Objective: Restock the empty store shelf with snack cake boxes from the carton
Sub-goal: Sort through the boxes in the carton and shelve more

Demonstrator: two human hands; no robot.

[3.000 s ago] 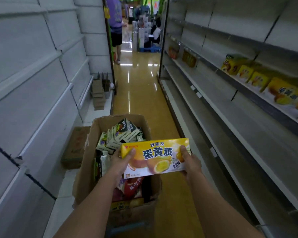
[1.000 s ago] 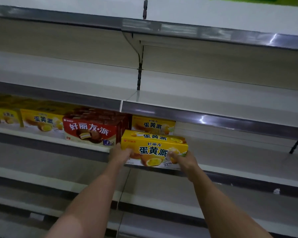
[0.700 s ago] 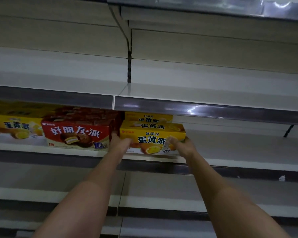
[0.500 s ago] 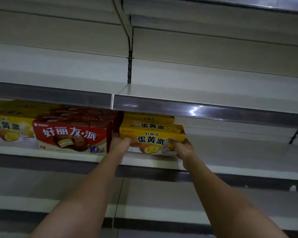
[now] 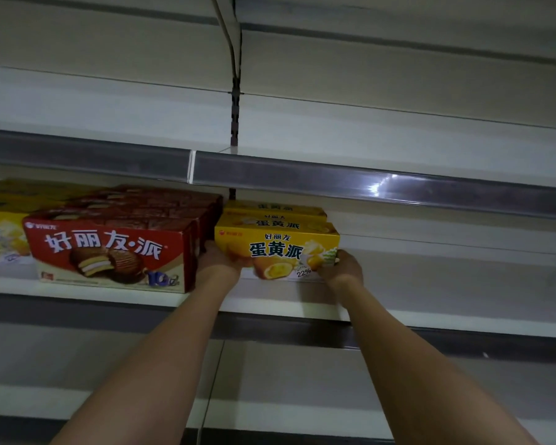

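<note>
Two bare forearms reach up from the bottom of the head view to a store shelf [image 5: 430,284], where the left hand [image 5: 217,260] and right hand [image 5: 342,268] hold a yellow snack cake box [image 5: 276,242] by its two lower front corners, the fingers curled round the short ends and the printed face turned toward the aisle; the box appears to sit on or just above the shelf board, close to the front lip, though the contact under it cannot be made out. Just to its left, nearly touching the left hand, stands a red snack cake box [image 5: 109,252] heading a row of the same kind that runs back into the shelf. Directly behind the held box, two more yellow boxes [image 5: 275,211] line up toward the back wall, and further yellow packs [image 5: 0,236] show at the far left edge. The shelf to the right lies bare, and the upper shelf rail [image 5: 366,184] catches a glint of light. Judged from its thin cardboard and its contents, the box is likely light and stiff at the edges but easily dented on its broad faces, so a two-handed hold at the ends suits it best
</note>
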